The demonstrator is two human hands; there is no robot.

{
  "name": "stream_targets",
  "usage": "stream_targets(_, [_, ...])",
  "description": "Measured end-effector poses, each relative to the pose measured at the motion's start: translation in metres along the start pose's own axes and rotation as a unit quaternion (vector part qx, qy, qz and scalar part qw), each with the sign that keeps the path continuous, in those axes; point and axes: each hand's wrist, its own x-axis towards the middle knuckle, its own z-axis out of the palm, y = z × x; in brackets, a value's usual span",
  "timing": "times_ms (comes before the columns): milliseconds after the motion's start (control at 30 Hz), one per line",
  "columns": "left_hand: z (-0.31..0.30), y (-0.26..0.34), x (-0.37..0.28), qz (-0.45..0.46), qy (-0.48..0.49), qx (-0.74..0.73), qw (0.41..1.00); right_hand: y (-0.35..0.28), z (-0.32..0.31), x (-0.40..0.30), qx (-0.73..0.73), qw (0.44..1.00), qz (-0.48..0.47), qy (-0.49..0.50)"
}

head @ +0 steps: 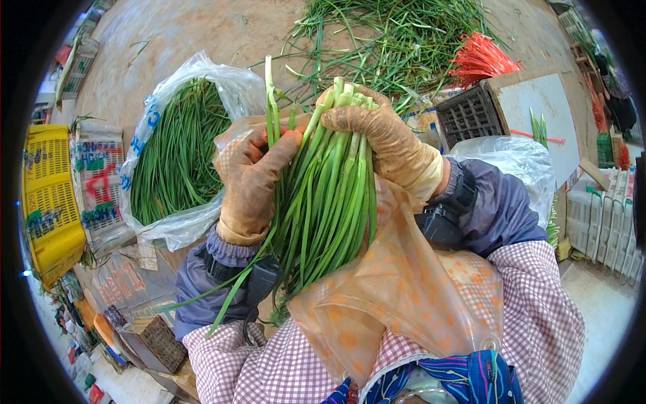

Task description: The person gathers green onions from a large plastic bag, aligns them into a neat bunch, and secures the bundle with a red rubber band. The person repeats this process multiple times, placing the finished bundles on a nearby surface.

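Note:
Both hands wear dirty, pale gloves. My right hand (pixel 373 123) grips a thick bunch of green stalks (pixel 328 202) near their pale cut ends, with the long leaves hanging down over the apron (pixel 393 283). At the bunch's left side, my left hand (pixel 262 177) holds a few separate stalks (pixel 271 101) between thumb and fingers, their pale ends pointing up. Left of that hand stands a clear plastic bag (pixel 232 93) filled with long green leaves (pixel 176 151).
Loose green stalks (pixel 404 40) lie heaped on the surface ahead, beside a bundle of red ties (pixel 482 60). A black crate (pixel 469 116) and a white board (pixel 540 116) stand at right. Yellow (pixel 50 202) and white (pixel 101 182) crates are at left, stacked white crates (pixel 600 217) far right.

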Motion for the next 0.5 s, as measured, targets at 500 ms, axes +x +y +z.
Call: stream_targets(500, [0.008, -0.002, -0.004, 0.013, 0.053, -0.01, 0.998, 0.001, -0.005, -0.006, -0.002, 0.999, -0.007, 0.033])
